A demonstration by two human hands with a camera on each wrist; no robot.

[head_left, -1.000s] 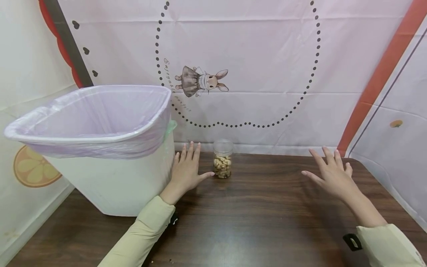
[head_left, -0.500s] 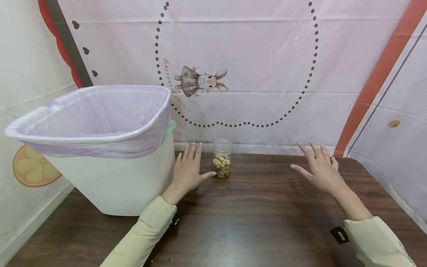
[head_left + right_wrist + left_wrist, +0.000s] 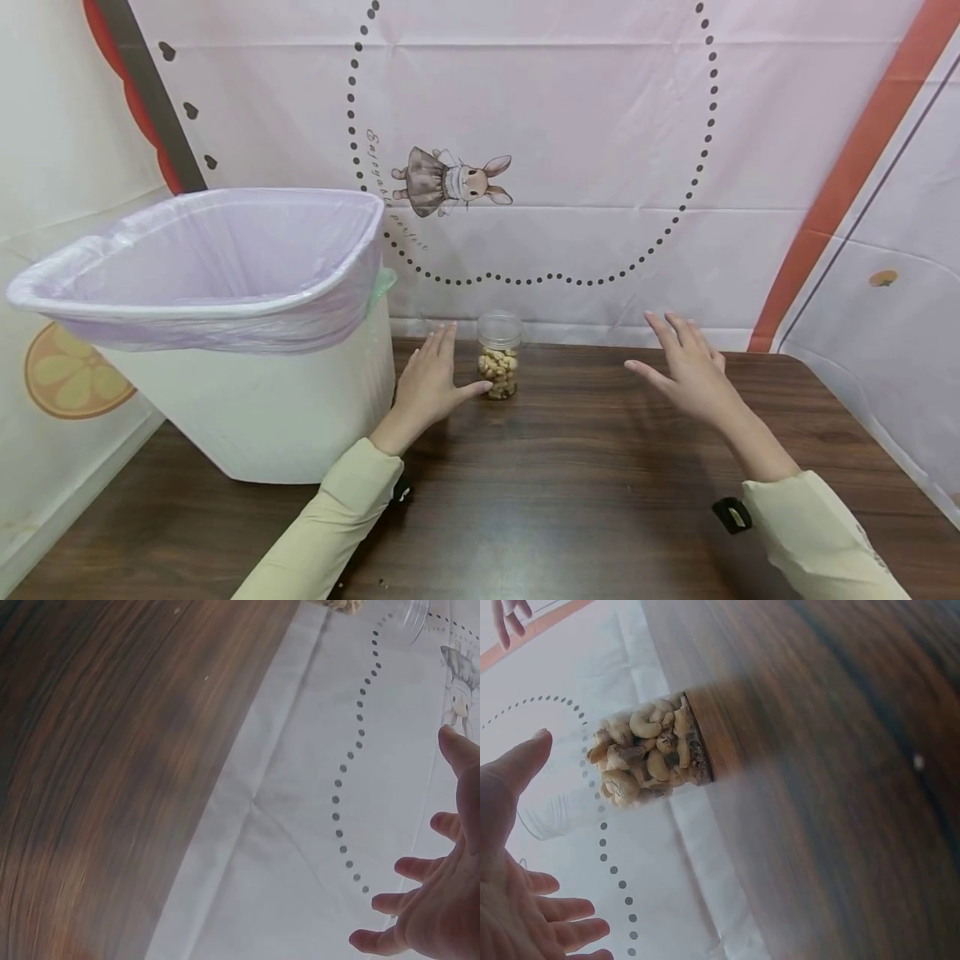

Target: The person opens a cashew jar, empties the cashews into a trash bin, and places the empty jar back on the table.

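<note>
- left hand (image 3: 427,385): fingers straight and spread, holding nothing, thumb tip just beside the small clear plastic jar of cashews (image 3: 498,357) at its 3 o'clock.
- right hand (image 3: 686,372): loosely splayed, empty, raised over the dark wooden table (image 3: 570,500), well apart at the jar's 3 o'clock.
- white bin with lilac liner (image 3: 225,325): at the jar's 9 o'clock.

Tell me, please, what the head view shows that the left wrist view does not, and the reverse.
Only the head view shows the white bin with its lilac liner, the rabbit print on the backdrop, and the whole right hand raised open above the table. Only the left wrist view shows the cashews close enough to tell them one from another. Both show the clear jar of cashews standing on the dark wooden table, with the open left hand beside it and its thumb near the jar.
</note>
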